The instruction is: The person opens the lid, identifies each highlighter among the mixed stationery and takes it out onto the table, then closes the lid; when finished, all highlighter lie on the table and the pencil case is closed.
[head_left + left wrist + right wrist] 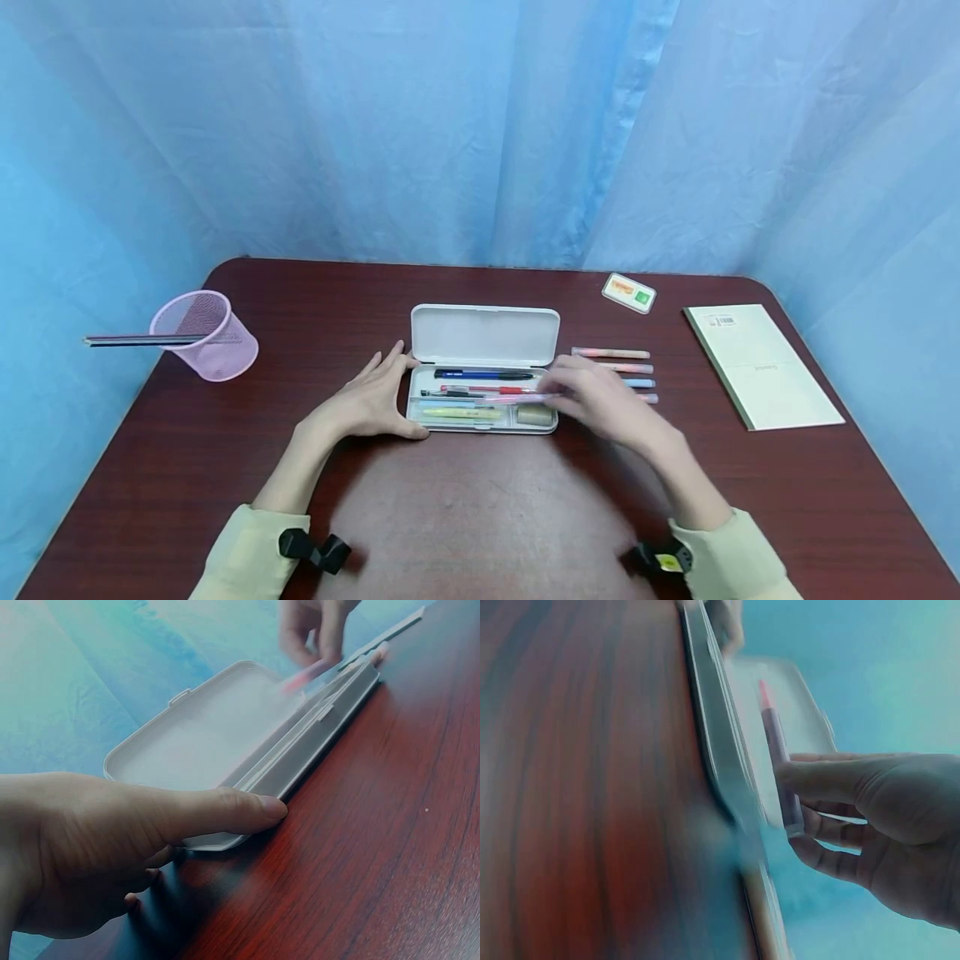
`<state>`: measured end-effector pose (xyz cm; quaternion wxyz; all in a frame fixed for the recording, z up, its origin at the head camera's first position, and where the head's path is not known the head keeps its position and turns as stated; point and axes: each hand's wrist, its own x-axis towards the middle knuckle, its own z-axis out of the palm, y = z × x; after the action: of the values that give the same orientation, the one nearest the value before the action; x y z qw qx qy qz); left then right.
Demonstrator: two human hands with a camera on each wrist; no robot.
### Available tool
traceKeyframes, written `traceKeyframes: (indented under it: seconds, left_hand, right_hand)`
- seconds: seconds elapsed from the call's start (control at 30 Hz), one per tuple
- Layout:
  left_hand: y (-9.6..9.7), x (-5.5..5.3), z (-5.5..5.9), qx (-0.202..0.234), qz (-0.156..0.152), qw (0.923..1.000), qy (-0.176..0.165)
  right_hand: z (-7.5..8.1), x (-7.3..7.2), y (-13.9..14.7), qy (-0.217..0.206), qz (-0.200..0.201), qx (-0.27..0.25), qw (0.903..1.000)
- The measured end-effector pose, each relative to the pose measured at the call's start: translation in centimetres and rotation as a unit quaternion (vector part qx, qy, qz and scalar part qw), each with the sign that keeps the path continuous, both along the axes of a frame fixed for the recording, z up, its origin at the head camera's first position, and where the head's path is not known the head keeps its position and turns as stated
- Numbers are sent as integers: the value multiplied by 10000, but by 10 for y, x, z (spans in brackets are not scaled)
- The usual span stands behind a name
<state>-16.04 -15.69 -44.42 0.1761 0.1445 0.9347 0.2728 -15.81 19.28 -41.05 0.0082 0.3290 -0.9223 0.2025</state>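
A white pencil case [484, 333] lies with its lid raised; inside are several pens, a yellow highlighter [461, 412] and a beige block [535, 414]. My left hand [371, 400] rests on its left end, thumb [247, 812] straight along the front corner, the other fingers spread toward the back. Above the case's right part, my right hand [603, 404] pinches a pink-tipped marker [774, 735] between thumb and fingers. Its tip points left over the tray. Several markers [611, 353] lie in a row right of the case, partly covered by that hand.
A pink mesh pen cup [228, 350] leans at the left with long thin sticks [142, 340] in it. A small white case [629, 293] sits at the back right. Farther right lies a pale notebook [765, 367]. Blue curtains [420, 133] surround the dark wooden table [450, 517].
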Motion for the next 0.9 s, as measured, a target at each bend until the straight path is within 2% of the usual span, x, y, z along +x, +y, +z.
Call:
traceKeyframes:
  seconds: [0.2,0.37,0.53,0.9]
  left_hand:
    - [0,1,1,10,-30,10000,-33]
    - [-1,2,1,22,-18,10000,-50]
    - [-2,2,1,16,24,10000,-39]
    - [-1,2,2,88,-4,10000,-39]
  right_hand:
    - [0,-2,64,-238,-339,-93,9991]
    - [1,0,98,-455,-613,9,9971]
    - [4,0,111,-604,-744,237,9951]
    - [3,0,114,-739,-825,386,9931]
